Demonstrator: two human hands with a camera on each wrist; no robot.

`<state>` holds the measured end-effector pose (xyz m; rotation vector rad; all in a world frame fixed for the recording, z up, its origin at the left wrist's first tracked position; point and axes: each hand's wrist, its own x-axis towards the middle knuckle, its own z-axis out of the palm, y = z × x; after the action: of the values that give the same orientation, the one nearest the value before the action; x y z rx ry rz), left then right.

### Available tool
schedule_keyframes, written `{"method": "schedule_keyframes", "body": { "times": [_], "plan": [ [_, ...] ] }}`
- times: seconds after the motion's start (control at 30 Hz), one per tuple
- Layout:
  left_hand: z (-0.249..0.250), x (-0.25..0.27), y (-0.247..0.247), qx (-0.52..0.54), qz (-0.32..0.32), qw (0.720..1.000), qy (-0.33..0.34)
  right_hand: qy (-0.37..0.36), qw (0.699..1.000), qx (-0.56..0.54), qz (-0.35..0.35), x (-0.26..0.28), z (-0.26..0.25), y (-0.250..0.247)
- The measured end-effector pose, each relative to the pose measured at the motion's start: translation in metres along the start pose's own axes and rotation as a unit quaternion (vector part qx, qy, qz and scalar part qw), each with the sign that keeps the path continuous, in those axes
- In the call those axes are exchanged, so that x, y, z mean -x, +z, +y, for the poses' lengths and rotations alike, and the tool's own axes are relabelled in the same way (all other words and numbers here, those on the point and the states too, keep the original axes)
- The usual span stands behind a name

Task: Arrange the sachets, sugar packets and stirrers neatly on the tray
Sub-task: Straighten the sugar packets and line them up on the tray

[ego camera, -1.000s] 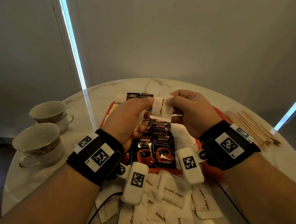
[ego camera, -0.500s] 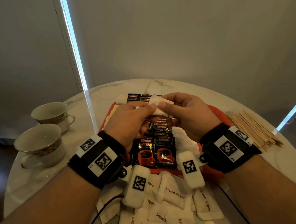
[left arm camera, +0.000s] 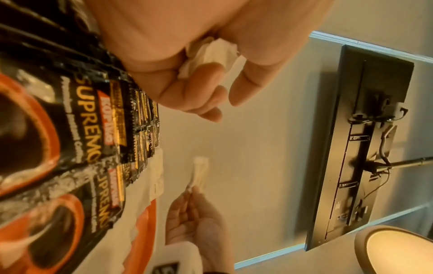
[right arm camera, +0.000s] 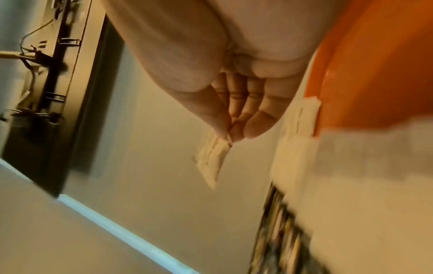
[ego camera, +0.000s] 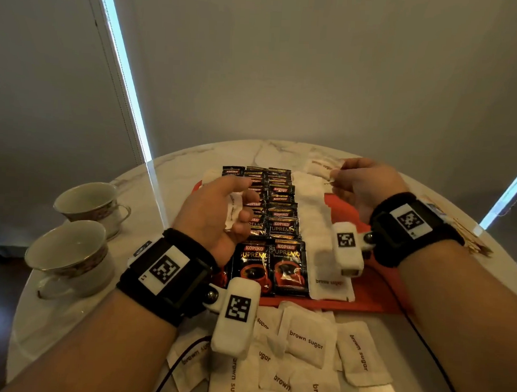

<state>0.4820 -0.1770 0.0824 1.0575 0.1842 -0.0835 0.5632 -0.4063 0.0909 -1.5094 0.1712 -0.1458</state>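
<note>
Right hand (ego camera: 361, 183) pinches brown sugar packet (ego camera: 323, 167) at far right of orange tray (ego camera: 375, 295), nearer sugar row (ego camera: 316, 217); left hand (ego camera: 213, 214) clutches crumpled packets (ego camera: 233, 212).

Two teacups (ego camera: 78, 237) stand near the left edge of the round marble bench (ego camera: 271, 154), one just behind the other. Behind the bench hangs a grey blind (ego camera: 288, 62) with bright slits of daylight (ego camera: 123, 69) at its sides. The wrist views show a dark flat screen (left arm camera: 365, 140) with trailing cables and part of a lamp (left arm camera: 398, 248).
</note>
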Motion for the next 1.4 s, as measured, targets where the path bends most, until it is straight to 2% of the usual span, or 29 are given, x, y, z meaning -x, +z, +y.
{"method": "schedule_keyframes", "body": {
  "times": [0.07, 0.23, 0.57, 0.83, 0.93, 1.03, 1.17, 1.3, 1.4],
  "plan": [
    [-0.002, 0.0, 0.001, 0.002, 0.006, 1.0, 0.003, 0.031, 0.997, 0.055, 0.054, -0.027, 0.006, -0.016],
    [-0.004, -0.001, 0.002, 0.003, 0.02, 1.0, 0.001, 0.076, 0.976, 0.201, 0.042, -0.074, 0.023, -0.049],
    [-0.004, -0.005, 0.0, 0.006, 0.018, 1.0, 0.001, 0.118, 0.957, 0.264, 0.021, -0.079, 0.02, -0.04],
    [-0.001, -0.002, 0.001, 0.009, 0.019, 1.0, 0.001, 0.111, 0.971, 0.206, 0.043, -0.088, 0.03, -0.047],
    [-0.001, -0.002, 0.003, 0.014, 0.02, 1.0, -0.005, 0.137, 0.973, 0.18, 0.042, -0.084, 0.029, -0.037],
    [-0.002, 0.0, 0.003, 0.032, -0.001, 0.999, -0.016, 0.175, 0.966, 0.187, 0.034, -0.075, 0.022, -0.024],
    [-0.002, 0.002, 0.001, 0.083, -0.031, 0.996, -0.033, 0.162, 0.978, 0.13, 0.016, -0.06, 0.014, -0.02],
    [-0.001, 0.003, 0.003, 0.123, -0.034, 0.991, -0.028, 0.074, 0.995, 0.061, -0.04, -0.018, -0.002, -0.004],
    [-0.004, 0.001, 0.005, 0.076, -0.028, 0.997, -0.011, 0.033, 0.985, 0.066, -0.158, 0.022, -0.013, 0.014]
  ]
}}
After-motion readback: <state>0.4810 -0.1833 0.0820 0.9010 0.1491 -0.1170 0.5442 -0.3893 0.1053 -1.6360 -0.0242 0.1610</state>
